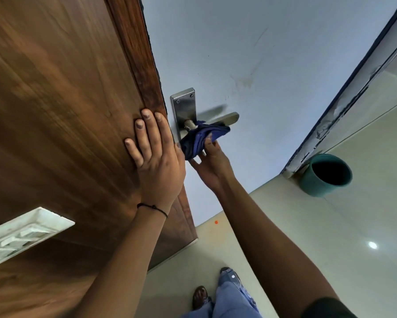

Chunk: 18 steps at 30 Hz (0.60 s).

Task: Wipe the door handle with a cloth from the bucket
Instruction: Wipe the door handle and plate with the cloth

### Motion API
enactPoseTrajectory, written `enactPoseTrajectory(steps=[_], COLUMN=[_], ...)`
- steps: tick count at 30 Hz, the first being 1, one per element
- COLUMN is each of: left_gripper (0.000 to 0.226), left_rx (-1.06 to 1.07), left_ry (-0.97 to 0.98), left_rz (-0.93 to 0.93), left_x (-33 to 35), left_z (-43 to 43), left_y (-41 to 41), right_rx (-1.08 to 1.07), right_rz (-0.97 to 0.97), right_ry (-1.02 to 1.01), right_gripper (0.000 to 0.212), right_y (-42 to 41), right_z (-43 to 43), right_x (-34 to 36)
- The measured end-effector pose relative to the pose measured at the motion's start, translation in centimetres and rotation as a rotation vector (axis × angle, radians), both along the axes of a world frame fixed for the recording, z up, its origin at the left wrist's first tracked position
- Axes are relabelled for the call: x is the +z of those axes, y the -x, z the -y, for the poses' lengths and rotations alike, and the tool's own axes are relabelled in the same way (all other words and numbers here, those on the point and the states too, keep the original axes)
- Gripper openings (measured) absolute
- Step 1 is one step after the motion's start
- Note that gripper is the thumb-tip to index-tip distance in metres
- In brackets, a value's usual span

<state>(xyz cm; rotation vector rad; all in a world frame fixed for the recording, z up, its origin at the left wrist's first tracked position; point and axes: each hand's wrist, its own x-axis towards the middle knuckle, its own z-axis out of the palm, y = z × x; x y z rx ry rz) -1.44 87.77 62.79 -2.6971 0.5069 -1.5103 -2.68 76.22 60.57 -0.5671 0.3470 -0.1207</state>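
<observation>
A steel lever door handle [227,117] on a steel backplate [185,106] sticks out from the pale blue door face [250,53]. My right hand [210,164] holds a bunched dark blue cloth [201,137] against the underside of the lever, close to its neck. My left hand [155,154] lies flat, fingers spread, on the brown wooden surface [62,99] beside the backplate. The teal bucket [326,175] stands on the floor at the right, its inside dark.
The glossy beige tiled floor [342,237] spreads out below. A frame edge with peeling paint [330,125] runs by the bucket. A white switch plate [23,235] sits on the wood at lower left. My feet and jeans [227,294] are at the bottom.
</observation>
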Motion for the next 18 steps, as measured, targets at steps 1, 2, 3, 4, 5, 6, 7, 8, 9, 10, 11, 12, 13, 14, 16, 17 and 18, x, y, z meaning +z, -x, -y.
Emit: enactPoseTrajectory(steps=[1,2,3,4,5,6,7,8,9,10,11,12,13,14,16,17,18], left_gripper=[0.072,0.072,0.072,0.072,0.072,0.072,0.072,0.072,0.073,0.073,0.073,0.073,0.073,0.073,0.072,0.072,0.072], left_rx=[0.001,0.005,0.01,0.011,0.009,0.004,-0.005,-0.017,-0.023,-0.023,-0.022,-0.019,-0.017,-0.019,-0.026,-0.025,-0.023], left_ry=[0.002,0.004,0.004,0.003,0.002,0.003,0.005,0.01,0.014,0.017,0.019,0.021,0.02,0.016,0.009,0.006,0.004], left_rz=[0.004,0.005,0.002,-0.002,-0.004,-0.004,-0.005,-0.005,-0.004,-0.002,-0.001,0.001,0.004,0.007,0.005,0.002,-0.001], left_x=[0.0,-0.1,-0.1,-0.1,0.0,0.0,0.1,0.1,0.0,0.0,0.1,0.1,0.1,0.1,0.1,0.2,0.2], left_z=[0.0,0.0,-0.1,-0.1,-0.1,-0.1,-0.1,0.0,0.0,0.1,0.1,0.0,-0.1,-0.2,-0.2,-0.3,-0.2], left_y=[0.0,0.1,0.1,0.1,0.1,0.1,0.2,0.2,0.2,0.2,0.1,0.1,0.2,0.2,0.1,0.1,0.2], right_rx=[-0.001,-0.01,-0.035,-0.072,-0.107,-0.136,-0.153,-0.154,-0.134,-0.097,-0.057,-0.031,-0.028,-0.045,-0.121,-0.164,-0.193], right_rz=[-0.014,-0.027,-0.042,-0.054,-0.059,-0.058,-0.057,-0.063,-0.068,-0.07,-0.065,-0.058,-0.062,-0.073,-0.082,-0.076,-0.071], right_ry=[0.028,0.045,0.048,0.03,-0.005,-0.057,-0.1,-0.126,-0.141,-0.146,-0.135,-0.113,-0.088,-0.07,-0.08,-0.107,-0.131], right_gripper=[0.025,0.026,0.028,0.031,0.036,0.04,0.042,0.044,0.042,0.039,0.035,0.033,0.032,0.034,0.043,0.049,0.051], right_y=[0.0,0.0,-0.1,-0.2,-0.4,-0.7,-0.8,-0.8,-0.8,-0.7,-0.5,-0.2,-0.2,-0.3,-0.8,-1.1,-1.3], right_z=[0.5,1.3,2.1,2.8,3.4,3.8,3.7,3.1,2.3,1.3,0.3,-0.3,-0.5,0.0,2.0,2.9,3.4], right_x=[0.1,0.2,0.2,0.3,0.4,0.5,0.6,0.7,0.7,0.5,0.4,0.4,0.5,0.7,0.7,0.8,0.9])
